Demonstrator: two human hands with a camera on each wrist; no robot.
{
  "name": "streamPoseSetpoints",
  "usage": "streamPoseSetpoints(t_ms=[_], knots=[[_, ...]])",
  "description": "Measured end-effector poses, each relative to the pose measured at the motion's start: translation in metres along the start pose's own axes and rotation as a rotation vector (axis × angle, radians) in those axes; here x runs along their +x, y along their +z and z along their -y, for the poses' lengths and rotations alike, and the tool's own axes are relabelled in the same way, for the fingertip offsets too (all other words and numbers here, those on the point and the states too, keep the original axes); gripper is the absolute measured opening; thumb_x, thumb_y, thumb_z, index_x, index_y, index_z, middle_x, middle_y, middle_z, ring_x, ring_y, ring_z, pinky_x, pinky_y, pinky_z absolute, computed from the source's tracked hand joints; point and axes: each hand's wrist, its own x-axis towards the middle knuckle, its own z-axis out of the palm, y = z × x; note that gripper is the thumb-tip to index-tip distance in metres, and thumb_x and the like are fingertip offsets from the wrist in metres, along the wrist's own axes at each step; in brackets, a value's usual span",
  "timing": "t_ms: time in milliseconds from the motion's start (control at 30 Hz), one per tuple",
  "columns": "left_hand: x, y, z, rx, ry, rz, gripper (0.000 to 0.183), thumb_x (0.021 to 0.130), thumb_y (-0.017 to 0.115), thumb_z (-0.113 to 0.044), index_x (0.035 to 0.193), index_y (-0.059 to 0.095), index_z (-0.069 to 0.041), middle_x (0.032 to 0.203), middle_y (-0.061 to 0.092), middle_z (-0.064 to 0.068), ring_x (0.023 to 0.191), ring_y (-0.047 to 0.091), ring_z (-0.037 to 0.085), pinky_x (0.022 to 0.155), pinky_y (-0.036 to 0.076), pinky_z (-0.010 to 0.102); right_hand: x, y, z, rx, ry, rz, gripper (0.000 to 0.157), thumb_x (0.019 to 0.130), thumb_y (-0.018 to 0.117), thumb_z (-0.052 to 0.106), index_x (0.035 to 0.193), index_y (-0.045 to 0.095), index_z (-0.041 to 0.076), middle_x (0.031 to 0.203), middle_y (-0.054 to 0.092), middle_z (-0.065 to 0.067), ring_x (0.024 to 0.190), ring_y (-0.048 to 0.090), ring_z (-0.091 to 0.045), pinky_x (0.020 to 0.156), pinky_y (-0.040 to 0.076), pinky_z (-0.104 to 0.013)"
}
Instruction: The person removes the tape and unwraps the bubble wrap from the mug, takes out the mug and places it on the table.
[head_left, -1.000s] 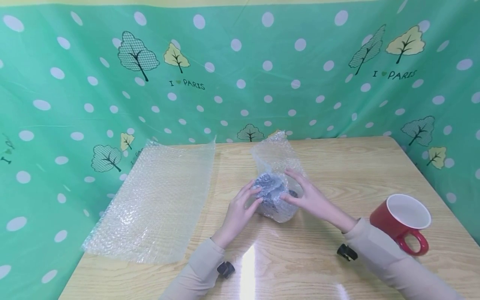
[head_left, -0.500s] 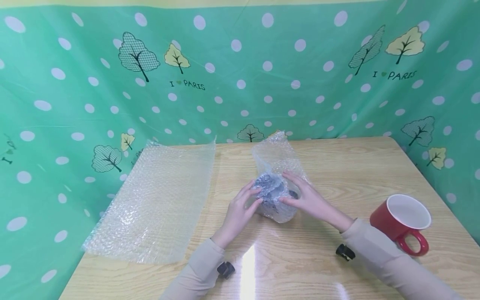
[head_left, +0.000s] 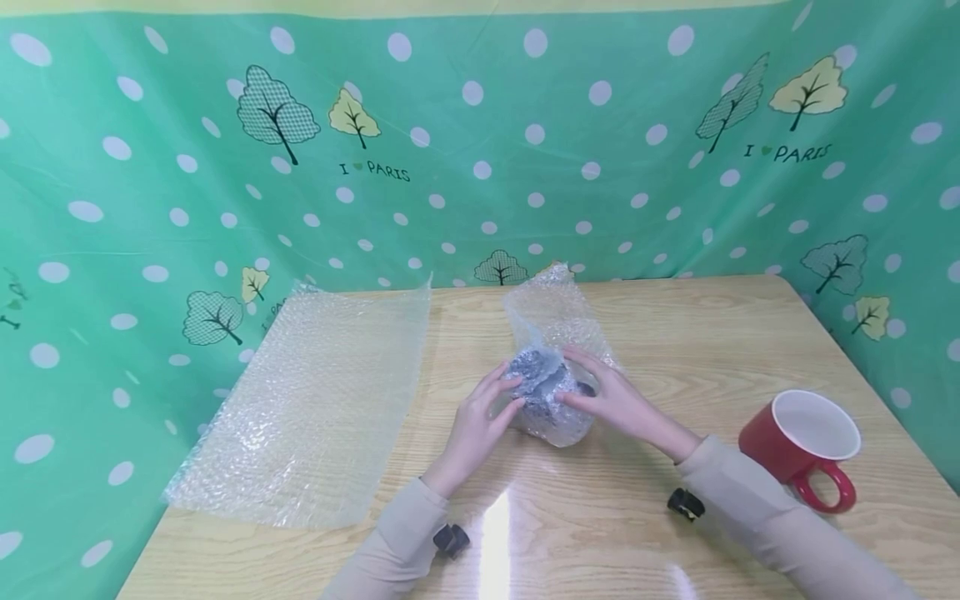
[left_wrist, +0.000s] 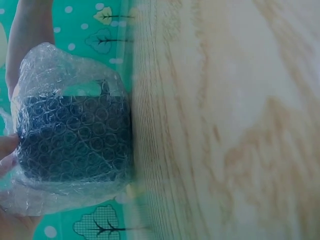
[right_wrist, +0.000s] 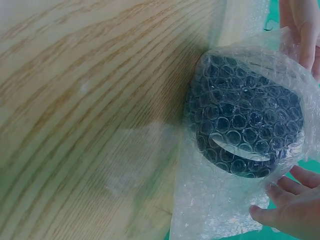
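Note:
A dark mug wrapped in bubble wrap (head_left: 551, 408) stands mid-table in the head view; the wrist views show its dark wall (left_wrist: 75, 140) and a handle-like loop (right_wrist: 240, 150) through the bubbles. On its left side, my left hand (head_left: 480, 421) grips the wrapping with curved fingers and thumb. From the right, my right hand (head_left: 617, 402) holds the wrapped mug near its top, thumb and fingers spread apart. The same right hand (right_wrist: 295, 202) shows at the lower right of the right wrist view. Behind the mug, a loose tail of the wrap (head_left: 555, 308) lies toward the back edge.
To the left lies a flat sheet of bubble wrap (head_left: 307, 408). A red mug (head_left: 772, 437) with a white inside sits at the right, beside the right forearm, handle toward the front. The wooden table (head_left: 585, 517) meets a green dotted curtain (head_left: 480, 125) at the back and sides.
My right hand and forearm have shifted very slightly left, against the wrapped mug. The left hand and the other things look unmoved.

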Motion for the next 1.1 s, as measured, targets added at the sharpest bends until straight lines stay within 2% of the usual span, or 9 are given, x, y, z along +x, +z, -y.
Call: streamPoseSetpoints(t_ms=[167,300,633,667,867,933,1100], knots=[[0.001,-0.001,-0.001,-0.015,-0.005,-0.003,0.03,0.079,0.065,-0.013,0.107,0.06,-0.004,0.125,0.049,0.019,0.116,0.047,0.026,0.099,0.036,0.032,0.0,0.001,-0.001,0.026,0.021,0.011,0.07,0.079,0.065,0.031,0.134,0.034,0.0,0.137,0.033,-0.021,0.122,0.034,-0.039,0.098,0.03,-0.054],[0.0,-0.001,-0.001,-0.021,-0.038,0.011,0.031,0.079,0.065,-0.013,0.108,0.059,-0.005,0.126,0.049,0.016,0.116,0.047,0.023,0.1,0.035,0.03,0.001,0.002,-0.004,0.046,0.042,0.032,0.07,0.08,0.064,0.031,0.133,0.033,-0.002,0.136,0.034,-0.022,0.119,0.038,-0.039,0.098,0.032,-0.051],[0.003,-0.006,-0.002,-0.041,-0.085,0.032,0.026,0.083,0.06,-0.011,0.108,0.06,-0.006,0.124,0.051,0.015,0.116,0.047,0.022,0.1,0.035,0.032,0.001,0.003,-0.006,0.063,0.034,0.038,0.065,0.081,0.063,0.03,0.132,0.036,0.0,0.135,0.035,-0.022,0.117,0.041,-0.039,0.097,0.036,-0.047],[0.003,-0.007,-0.002,-0.042,-0.089,0.034,0.025,0.083,0.059,-0.011,0.108,0.06,-0.006,0.124,0.051,0.015,0.116,0.047,0.023,0.1,0.035,0.032,0.0,0.001,-0.001,0.065,0.038,0.039,0.064,0.081,0.063,0.027,0.132,0.036,-0.001,0.134,0.036,-0.023,0.117,0.041,-0.039,0.097,0.036,-0.048],[0.007,-0.008,-0.001,-0.052,-0.053,0.021,0.023,0.084,0.058,-0.01,0.105,0.061,-0.003,0.119,0.054,0.018,0.112,0.05,0.026,0.099,0.037,0.035,-0.001,0.0,0.005,0.077,0.033,0.037,0.062,0.081,0.064,0.023,0.131,0.037,-0.002,0.133,0.037,-0.023,0.117,0.041,-0.04,0.096,0.036,-0.048],[0.008,-0.008,0.0,-0.049,-0.037,0.008,0.021,0.083,0.059,-0.008,0.103,0.062,-0.003,0.116,0.056,0.018,0.11,0.052,0.026,0.098,0.038,0.035,0.001,0.003,-0.005,0.078,0.021,0.033,0.063,0.08,0.064,0.027,0.131,0.038,0.0,0.134,0.037,-0.022,0.116,0.042,-0.039,0.096,0.038,-0.046],[0.01,-0.01,0.0,-0.066,-0.038,-0.01,0.019,0.083,0.059,-0.008,0.101,0.062,-0.002,0.113,0.058,0.017,0.106,0.055,0.024,0.095,0.042,0.032,0.002,0.004,-0.007,0.091,0.023,0.027,0.065,0.079,0.066,0.028,0.13,0.039,0.0,0.132,0.039,-0.023,0.116,0.042,-0.039,0.095,0.039,-0.045]])
